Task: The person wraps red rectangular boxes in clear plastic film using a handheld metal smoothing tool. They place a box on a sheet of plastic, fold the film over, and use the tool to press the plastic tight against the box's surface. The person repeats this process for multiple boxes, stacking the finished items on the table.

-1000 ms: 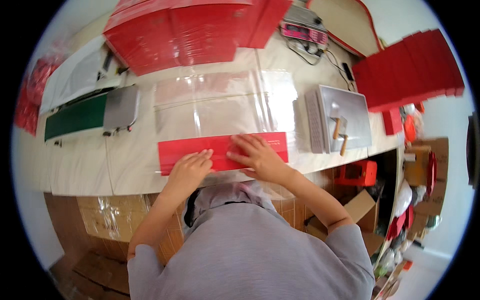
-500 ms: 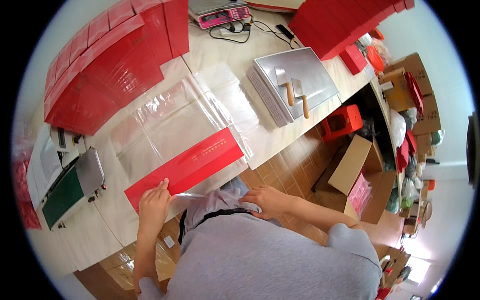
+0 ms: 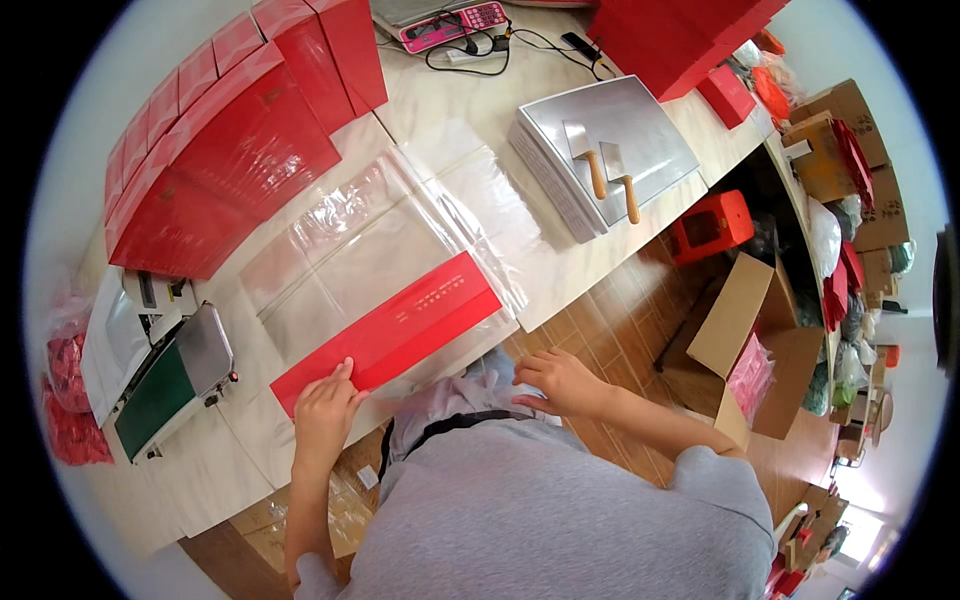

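Note:
A long flat red box [image 3: 400, 325] with small gold print lies slantwise across clear plastic bags [image 3: 350, 250] at the table's front edge. Its near left end is in my left hand [image 3: 325, 408], fingers on top and the thumb side at the front edge. My right hand [image 3: 560, 382] hovers just off the table edge, in front of my waist. Its fingers are loosely bent with the thumb apart, and nothing shows in them. The underside of the box is hidden.
Stacked red boxes [image 3: 240, 140] stand at the back left, above a green-and-grey device [image 3: 170, 385]. Two wooden-handled scrapers [image 3: 625, 185] lie on a metal-topped case [image 3: 640, 130]. An open carton [image 3: 735, 330] and a red stool [image 3: 712, 228] stand on the floor at right.
My right hand has come away from the clothing at my waist, and its fingers have loosened. My left hand still holds the box's end. The whole view has shifted slightly.

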Motion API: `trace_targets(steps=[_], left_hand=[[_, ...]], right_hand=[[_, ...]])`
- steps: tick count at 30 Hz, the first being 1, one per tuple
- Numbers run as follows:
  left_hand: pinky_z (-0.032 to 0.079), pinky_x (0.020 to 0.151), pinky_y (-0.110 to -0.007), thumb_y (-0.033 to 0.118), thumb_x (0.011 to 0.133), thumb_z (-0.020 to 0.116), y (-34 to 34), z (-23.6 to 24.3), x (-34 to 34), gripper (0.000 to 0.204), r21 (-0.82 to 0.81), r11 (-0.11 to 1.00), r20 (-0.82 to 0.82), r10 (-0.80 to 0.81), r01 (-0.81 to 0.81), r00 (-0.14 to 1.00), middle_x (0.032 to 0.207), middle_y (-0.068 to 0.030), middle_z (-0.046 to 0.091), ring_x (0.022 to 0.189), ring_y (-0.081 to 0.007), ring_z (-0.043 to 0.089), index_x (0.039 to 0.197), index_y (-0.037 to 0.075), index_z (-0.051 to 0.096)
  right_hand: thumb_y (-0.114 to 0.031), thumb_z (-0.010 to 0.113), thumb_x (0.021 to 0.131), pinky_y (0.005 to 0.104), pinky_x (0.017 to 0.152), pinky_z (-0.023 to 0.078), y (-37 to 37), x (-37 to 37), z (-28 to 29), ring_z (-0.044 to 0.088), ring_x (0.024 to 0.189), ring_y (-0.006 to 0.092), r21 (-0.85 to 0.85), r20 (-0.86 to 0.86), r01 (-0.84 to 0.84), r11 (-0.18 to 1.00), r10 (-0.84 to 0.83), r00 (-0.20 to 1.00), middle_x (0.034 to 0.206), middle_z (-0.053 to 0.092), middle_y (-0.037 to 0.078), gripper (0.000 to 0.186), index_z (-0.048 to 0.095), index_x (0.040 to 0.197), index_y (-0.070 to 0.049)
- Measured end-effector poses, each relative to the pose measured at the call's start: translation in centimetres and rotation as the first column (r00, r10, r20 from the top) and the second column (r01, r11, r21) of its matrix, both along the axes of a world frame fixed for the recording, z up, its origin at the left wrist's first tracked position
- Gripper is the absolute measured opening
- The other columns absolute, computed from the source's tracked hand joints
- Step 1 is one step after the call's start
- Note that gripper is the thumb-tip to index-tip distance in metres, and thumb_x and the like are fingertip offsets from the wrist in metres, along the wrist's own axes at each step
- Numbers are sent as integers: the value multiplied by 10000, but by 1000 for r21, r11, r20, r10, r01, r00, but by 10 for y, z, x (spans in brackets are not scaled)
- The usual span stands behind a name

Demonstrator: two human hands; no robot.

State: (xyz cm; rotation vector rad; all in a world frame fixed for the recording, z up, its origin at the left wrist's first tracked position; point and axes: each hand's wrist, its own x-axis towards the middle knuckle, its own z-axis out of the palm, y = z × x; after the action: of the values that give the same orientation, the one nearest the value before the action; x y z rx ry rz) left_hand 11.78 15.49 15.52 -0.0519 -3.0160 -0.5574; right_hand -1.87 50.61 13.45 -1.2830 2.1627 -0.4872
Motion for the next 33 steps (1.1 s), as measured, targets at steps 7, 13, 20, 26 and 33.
trace_targets(steps=[7,13,20,26,33], left_hand=[[499,828,-371,228,785,735,1,3,2,396,11,999,53,40,-41,998,1099,-171,682,912,-260,674,1068,-31,634],[500,830,-369,231,786,734,1,0,-1,438,3,1000,-4,20,-20,1000,1071,-188,686,911,-270,678,1115,-37,625],[492,785,-380,205,773,749,4,-6,2,455,21,999,-96,39,-37,995,917,-151,698,835,-271,667,1145,-28,631],[501,783,-377,155,735,759,-2,-2,2,427,4,1000,-84,-10,10,996,959,-151,703,865,-267,675,1100,-30,636],[504,796,-367,188,758,744,-7,-1,-2,257,-22,999,-57,-49,48,997,1065,-160,690,937,-242,685,865,6,597]], right_hand=[[-437,768,734,403,885,441,-90,26,28,563,1059,295,-380,4,61,923,-64,998,1177,587,128,626,572,1181,-45],[-329,783,660,375,786,470,-143,52,1,586,916,259,-232,-254,-49,971,-11,967,1015,576,102,568,571,1102,-43],[-437,755,705,390,719,463,-115,49,9,578,864,266,-227,-214,44,973,-94,972,927,550,107,558,543,1040,-45],[-463,743,724,367,681,449,-158,58,20,565,835,265,-325,-258,-5,946,-84,963,892,533,97,554,529,1014,-42],[-190,652,722,351,667,442,-179,62,6,558,775,220,-227,-461,42,973,-145,876,844,536,65,258,535,925,-83]])
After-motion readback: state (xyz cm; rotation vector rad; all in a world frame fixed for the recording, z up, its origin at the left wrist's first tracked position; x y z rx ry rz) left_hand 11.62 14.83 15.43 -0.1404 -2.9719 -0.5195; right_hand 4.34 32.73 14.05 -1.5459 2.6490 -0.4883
